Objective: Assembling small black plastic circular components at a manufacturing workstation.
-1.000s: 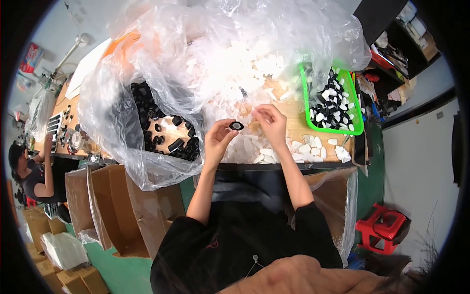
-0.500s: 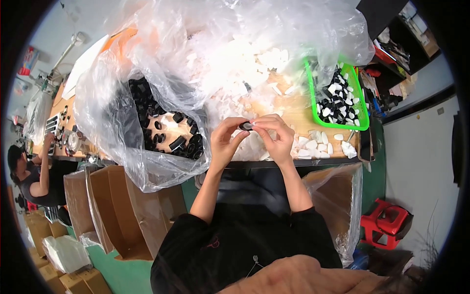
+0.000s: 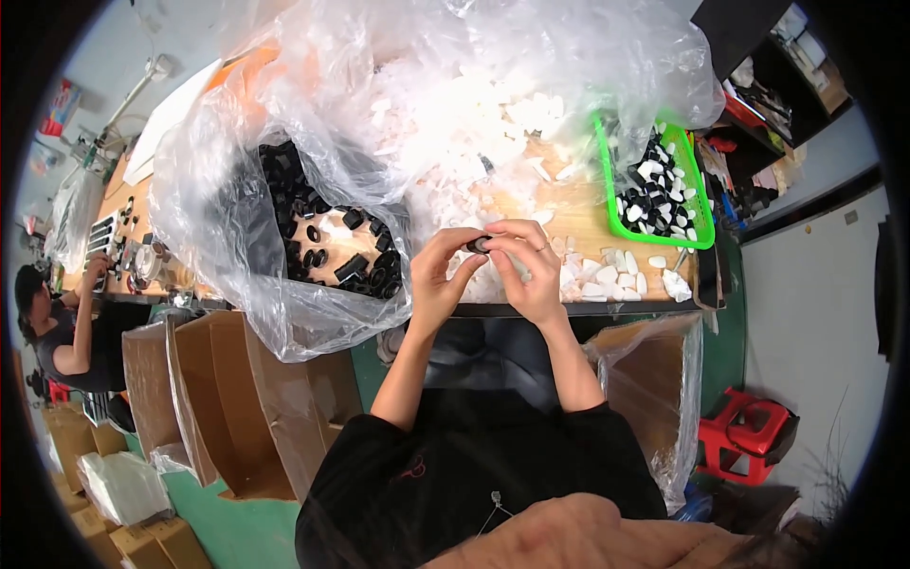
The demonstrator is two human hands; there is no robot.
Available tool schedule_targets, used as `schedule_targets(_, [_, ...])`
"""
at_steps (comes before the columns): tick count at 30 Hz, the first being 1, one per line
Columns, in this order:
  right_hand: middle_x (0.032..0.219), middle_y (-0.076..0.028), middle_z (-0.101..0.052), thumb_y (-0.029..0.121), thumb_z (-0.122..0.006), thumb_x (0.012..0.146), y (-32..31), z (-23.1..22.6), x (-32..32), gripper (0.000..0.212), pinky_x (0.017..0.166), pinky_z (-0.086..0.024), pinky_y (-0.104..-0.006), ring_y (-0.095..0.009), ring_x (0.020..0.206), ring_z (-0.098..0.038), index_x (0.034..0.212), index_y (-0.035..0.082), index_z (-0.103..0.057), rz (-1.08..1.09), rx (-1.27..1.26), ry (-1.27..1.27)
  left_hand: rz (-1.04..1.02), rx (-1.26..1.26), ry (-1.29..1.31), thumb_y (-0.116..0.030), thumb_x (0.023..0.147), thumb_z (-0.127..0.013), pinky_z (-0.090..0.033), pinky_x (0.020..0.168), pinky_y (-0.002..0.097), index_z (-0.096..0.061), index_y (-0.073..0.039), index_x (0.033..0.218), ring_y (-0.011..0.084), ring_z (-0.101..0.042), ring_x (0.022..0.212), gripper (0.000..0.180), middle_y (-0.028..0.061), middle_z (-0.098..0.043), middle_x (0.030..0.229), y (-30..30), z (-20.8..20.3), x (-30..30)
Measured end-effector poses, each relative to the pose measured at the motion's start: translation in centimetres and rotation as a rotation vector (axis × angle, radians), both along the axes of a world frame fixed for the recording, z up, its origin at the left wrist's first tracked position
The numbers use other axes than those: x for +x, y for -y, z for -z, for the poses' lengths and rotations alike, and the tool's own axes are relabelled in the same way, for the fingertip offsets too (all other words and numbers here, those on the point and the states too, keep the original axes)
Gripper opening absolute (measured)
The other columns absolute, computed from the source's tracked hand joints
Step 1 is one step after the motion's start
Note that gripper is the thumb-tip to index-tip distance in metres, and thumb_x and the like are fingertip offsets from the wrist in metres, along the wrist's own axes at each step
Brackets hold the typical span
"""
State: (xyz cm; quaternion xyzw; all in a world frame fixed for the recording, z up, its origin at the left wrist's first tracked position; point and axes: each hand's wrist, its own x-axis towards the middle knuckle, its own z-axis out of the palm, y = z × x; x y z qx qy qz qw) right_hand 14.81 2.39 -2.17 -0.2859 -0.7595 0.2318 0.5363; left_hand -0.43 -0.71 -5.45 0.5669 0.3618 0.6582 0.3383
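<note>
Above the table's near edge, my left hand (image 3: 437,277) pinches a small black oval part (image 3: 478,245) between thumb and fingertips. My right hand (image 3: 533,277) meets it from the other side, its thumb and fingers closed on the same part. A paler area shows on the part's face, partly covered by my fingertips. To the left lies an open clear plastic bag (image 3: 284,318) with many black ring-like and cap-like parts (image 3: 355,270) in it. Loose white oval pieces (image 3: 616,275) lie right of my right hand. Beneath and beyond my hands spreads a heap of whitish translucent pieces (image 3: 455,204).
A green basket (image 3: 706,213) of black and white pieces stands at the right. Clear plastic sheeting (image 3: 588,47) covers the table's far side. Open cardboard boxes (image 3: 227,408) flank me below the table. A red stool (image 3: 749,436) is at right; another person (image 3: 66,327) works far left.
Both hands stay at nearly the same spot. My right fingers have shifted over the black part, covering more of it. The whole view has moved slightly.
</note>
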Motion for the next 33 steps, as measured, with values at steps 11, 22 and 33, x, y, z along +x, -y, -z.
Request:
schedule_targets(11, [0.106,-0.008,-0.066,-0.001,-0.061,0.088,-2.8,2.3,5.5,0.018,0.078,-0.049,-0.0293,-0.017,0.092,-0.062,0.104,0.002,-0.068,0.101,-0.451,-0.352,-0.128,-0.089,0.008,0.007,0.084,-0.070,-0.047,0.097,0.0310,-0.061,0.006,0.112,0.0177,-0.062,0.103,0.030,0.0105,-0.065,0.108,-0.2,2.5,-1.1])
schedule_targets(22, [0.100,-0.012,-0.066,0.002,-0.059,0.084,-3.4,6.5,5.4,0.020,0.089,-0.048,-0.0401,-0.033,0.102,-0.058,0.103,0.005,-0.067,0.226,-0.178,0.458,-0.211,-0.131,-0.149,0.004,0.084,-0.071,-0.046,0.095,0.0301,-0.063,0.006,0.113,0.0164,-0.061,0.101,0.030,0.0095,-0.067,0.107,0.9,5.2,-1.1])
schedule_targets(33, [0.101,-0.012,-0.066,0.004,-0.063,0.088,-4.6,6.7,3.3,0.019,0.078,-0.050,-0.0355,-0.028,0.092,-0.063,0.107,0.003,-0.067,0.408,-0.121,0.212,-0.191,-0.121,-0.173,0.001,0.081,-0.072,-0.051,0.083,0.0305,-0.068,0.001,0.110,0.0213,-0.066,0.090,0.029,0.0126,-0.070,0.099,0.6,4.8,-1.3])
